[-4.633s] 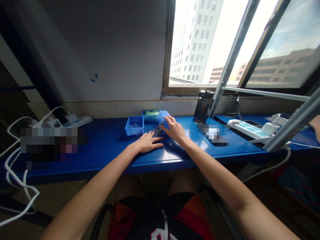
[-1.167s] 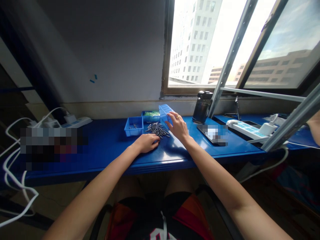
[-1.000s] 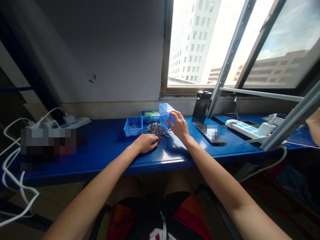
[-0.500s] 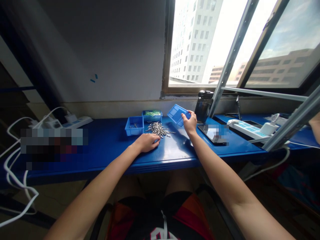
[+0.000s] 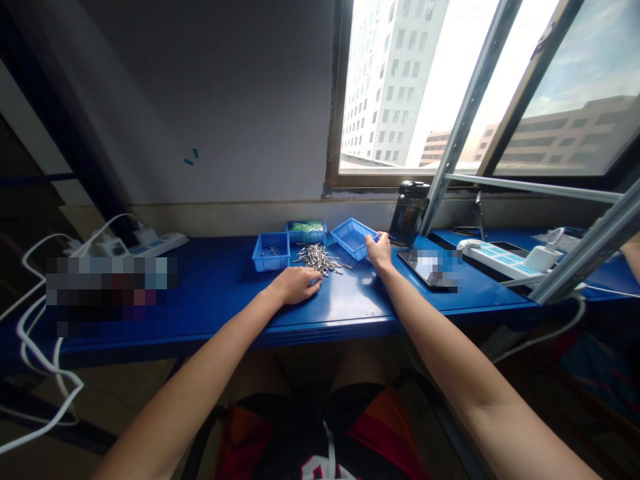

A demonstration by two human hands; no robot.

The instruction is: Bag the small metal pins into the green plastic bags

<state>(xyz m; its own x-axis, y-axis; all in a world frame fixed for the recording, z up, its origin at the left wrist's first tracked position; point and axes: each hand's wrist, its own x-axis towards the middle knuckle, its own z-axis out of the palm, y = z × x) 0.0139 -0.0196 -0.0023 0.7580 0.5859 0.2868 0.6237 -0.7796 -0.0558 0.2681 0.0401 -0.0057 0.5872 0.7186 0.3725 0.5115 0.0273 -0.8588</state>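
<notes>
My right hand (image 5: 380,252) grips the near right edge of a shallow blue plastic bin (image 5: 356,241), thumb inside the rim. The bin stands at the back of the blue table, its opening toward me, and looks bare inside. My left hand (image 5: 300,285) lies on the table with fingers loosely bent and nothing seen in it. Just beyond its fingertips is a heap of slim silver metal pieces (image 5: 320,259), too small to name exactly. Left of the heap sits another blue bin (image 5: 271,260) with a few similar pieces in it.
Behind the heap, a third blue bin (image 5: 306,237) holds green-looking packets. A dark bottle (image 5: 409,213) and a phone-like device (image 5: 425,270) stand and lie to the right. Metal shelf posts, power strips (image 5: 505,260) and white cables flank both sides. Another person's arm shows at far right.
My right hand has lowered the bin to the tabletop and tipped it, so its opening now faces me rather than its underside. My left hand has stayed put.
</notes>
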